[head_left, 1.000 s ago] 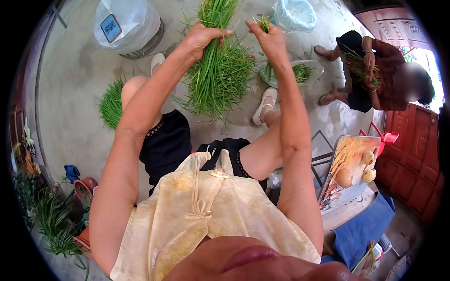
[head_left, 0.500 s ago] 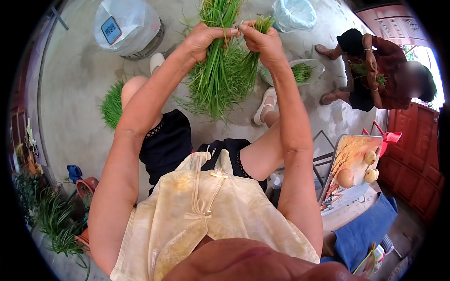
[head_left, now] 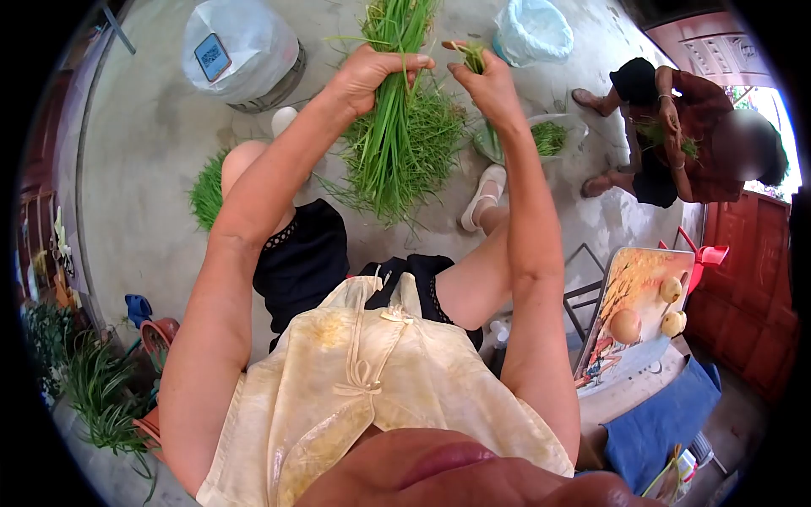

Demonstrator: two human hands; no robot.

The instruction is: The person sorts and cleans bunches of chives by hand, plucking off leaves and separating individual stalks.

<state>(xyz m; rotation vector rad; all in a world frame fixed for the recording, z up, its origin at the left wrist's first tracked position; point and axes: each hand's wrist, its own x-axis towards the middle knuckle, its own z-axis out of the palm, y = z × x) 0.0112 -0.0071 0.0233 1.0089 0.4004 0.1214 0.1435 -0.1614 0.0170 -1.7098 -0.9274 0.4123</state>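
Observation:
A long bundle of green stalks (head_left: 394,127) hangs from my left hand (head_left: 372,74), whose fingers are wrapped round it. Just right of it, slightly apart, my right hand (head_left: 490,84) is closed on a small bunch of stalks (head_left: 471,57); its index finger points toward the left hand. Beneath both hands a loose pile of green stalks (head_left: 431,144) lies on the concrete floor. Another heap of stalks (head_left: 206,193) lies by my left knee. A clear plastic bag (head_left: 574,133) with greens in it rests behind my right wrist.
A bucket covered in white plastic (head_left: 241,55) bears a phone (head_left: 213,57). A bin lined with pale blue plastic (head_left: 534,34) stands beyond my right hand. At right sits a person (head_left: 701,118) holding greens. Nearer are a board with round items (head_left: 629,317), blue cloth (head_left: 663,414) and potted plants (head_left: 101,393).
My right hand came to the left hand with a hanging bunch, then moved away right. The view has shifted slightly. The other person's hands have lowered a little.

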